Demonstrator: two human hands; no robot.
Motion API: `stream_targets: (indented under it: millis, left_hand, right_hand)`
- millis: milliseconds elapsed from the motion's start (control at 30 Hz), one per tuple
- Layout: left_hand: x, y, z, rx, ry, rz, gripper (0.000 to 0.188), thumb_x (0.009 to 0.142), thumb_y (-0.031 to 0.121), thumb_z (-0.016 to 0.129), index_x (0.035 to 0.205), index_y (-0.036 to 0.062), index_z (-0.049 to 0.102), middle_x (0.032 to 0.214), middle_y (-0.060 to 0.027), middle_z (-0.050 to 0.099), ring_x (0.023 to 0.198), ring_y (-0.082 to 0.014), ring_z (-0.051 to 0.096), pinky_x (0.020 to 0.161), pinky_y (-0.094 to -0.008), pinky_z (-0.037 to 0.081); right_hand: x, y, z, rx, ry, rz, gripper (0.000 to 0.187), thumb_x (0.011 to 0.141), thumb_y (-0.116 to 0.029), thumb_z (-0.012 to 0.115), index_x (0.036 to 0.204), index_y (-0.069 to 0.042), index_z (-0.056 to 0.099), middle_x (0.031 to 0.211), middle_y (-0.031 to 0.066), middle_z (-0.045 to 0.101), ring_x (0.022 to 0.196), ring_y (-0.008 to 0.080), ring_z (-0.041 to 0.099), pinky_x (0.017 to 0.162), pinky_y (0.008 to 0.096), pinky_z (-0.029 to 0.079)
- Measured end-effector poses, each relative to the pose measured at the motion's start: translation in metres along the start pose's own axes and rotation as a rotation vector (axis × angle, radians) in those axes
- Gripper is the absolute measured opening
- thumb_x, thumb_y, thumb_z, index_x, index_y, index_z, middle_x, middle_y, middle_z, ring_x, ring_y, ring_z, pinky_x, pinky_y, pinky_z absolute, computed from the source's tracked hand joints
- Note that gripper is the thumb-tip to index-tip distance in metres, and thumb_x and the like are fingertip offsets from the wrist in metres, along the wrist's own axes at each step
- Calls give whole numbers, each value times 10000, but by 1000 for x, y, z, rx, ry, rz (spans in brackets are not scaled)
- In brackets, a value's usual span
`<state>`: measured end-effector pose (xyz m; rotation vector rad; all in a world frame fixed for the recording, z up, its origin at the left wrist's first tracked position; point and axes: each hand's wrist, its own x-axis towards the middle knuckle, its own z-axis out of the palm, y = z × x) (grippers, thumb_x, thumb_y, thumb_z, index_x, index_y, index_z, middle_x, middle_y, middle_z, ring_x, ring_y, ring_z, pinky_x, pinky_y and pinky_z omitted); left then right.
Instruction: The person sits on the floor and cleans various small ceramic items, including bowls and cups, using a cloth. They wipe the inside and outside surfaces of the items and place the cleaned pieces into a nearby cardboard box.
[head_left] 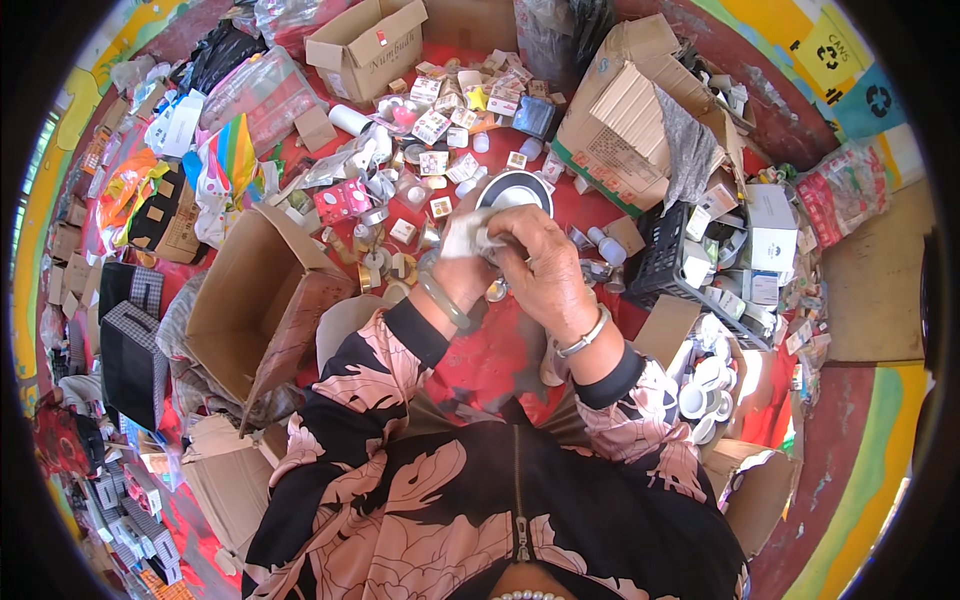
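Observation:
In front of me at the centre is a round, dish-like piece (514, 192) with a black rim and a white inside. My left hand (462, 262), wearing a pale green bangle, is closed at its near edge; most of its fingers are hidden. White crumpled material (466, 236), like cloth or tissue, lies over that hand. My right hand (545, 265), with a silver bangle, has its fingers and thumb bent together in a pinch on the white material, close to the round piece. Many small boxes (432, 126), jars and lids are heaped just beyond my hands.
An open cardboard box (250, 300) stands at my left, another box (365, 45) at the far side. A big torn carton (630, 120) leans at the far right. Nearer right are a black crate (665, 250) of packages and a box of white round lids (706, 388). Plastic bags (230, 170) lie far left.

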<state>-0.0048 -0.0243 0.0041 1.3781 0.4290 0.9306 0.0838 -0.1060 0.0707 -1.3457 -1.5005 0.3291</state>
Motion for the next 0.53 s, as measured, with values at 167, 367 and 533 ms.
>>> stream_targets:
  millis: [167, 367, 533]
  left_hand:
    - [4, 14, 2, -768, 58, -224, 295, 909, 210, 463, 1126, 20, 523, 1038, -103, 608, 937, -221, 607, 818, -326, 502]
    - [3, 1, -2, -1074, 12, -297, 315, 923, 153, 404, 1156, -36, 499, 1107, -137, 590, 986, -241, 601, 855, -362, 506]
    - [5, 3, 3, -1112, 71, -421, 311, 936, 184, 397, 1164, 0, 502, 1123, -135, 585, 1007, -240, 589, 885, -378, 482]
  right_hand:
    - [1, 20, -42, -223, -329, 42, 140, 677, 55, 543, 754, -52, 591, 797, 115, 572, 744, 302, 562, 677, 382, 462]
    - [11, 22, -59, -594, 431, -94, 182, 636, 54, 558, 778, -48, 611, 850, 90, 600, 773, 280, 559, 723, 380, 462]
    - [7, 17, 1, -298, 201, -164, 389, 701, 92, 550, 1034, -83, 647, 1164, 154, 580, 1143, 283, 517, 989, 338, 396]
